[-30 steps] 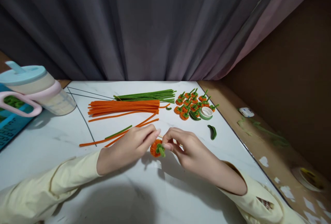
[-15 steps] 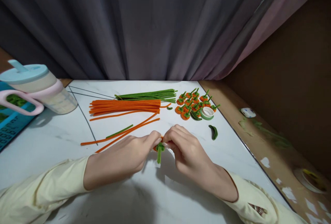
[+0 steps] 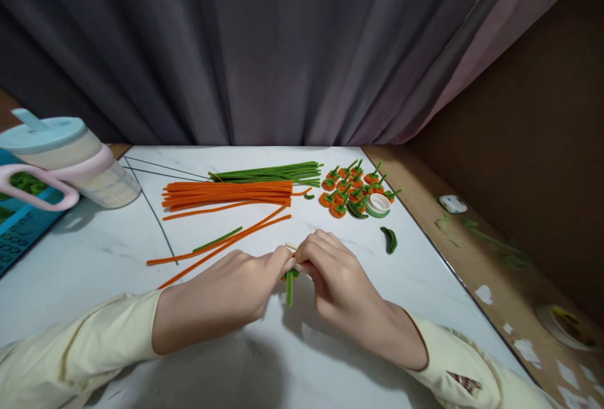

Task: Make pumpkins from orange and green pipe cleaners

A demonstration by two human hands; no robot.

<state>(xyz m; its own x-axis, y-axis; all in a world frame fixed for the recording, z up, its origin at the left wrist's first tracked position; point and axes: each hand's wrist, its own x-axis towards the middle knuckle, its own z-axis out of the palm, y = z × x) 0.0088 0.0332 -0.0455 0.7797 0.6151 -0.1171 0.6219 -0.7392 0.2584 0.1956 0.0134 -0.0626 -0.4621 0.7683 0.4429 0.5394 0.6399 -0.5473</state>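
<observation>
Both hands meet low in the middle of the head view, pinching a small orange and green pipe-cleaner persimmon [image 3: 289,287] whose green stem points down toward me. My left hand [image 3: 252,277] is closed on its left side, thumb and fingertips pressed together. From the right, my right hand [image 3: 337,277] is closed on it with curled fingers. Most of its orange body is hidden by the fingers. Just beyond the fingertips shows a small pale tip [image 3: 291,246]; I cannot make out what it belongs to. Loose orange pipe cleaners [image 3: 236,236] lie beyond my left hand, beside a short green piece [image 3: 218,240].
Bundles of orange pipe cleaners [image 3: 229,192] and green pipe cleaners [image 3: 268,173] lie at the back. Several finished persimmons [image 3: 340,209] cluster right of them, near a tape roll [image 3: 378,204] and curved green pieces [image 3: 389,240]. A lidded cup [image 3: 101,173] and blue basket [image 3: 19,239] stand left.
The persimmon has tilted slightly and sunk a little, its stem lower. My fingertips have shifted on it, and the pale tip now shows beyond them.
</observation>
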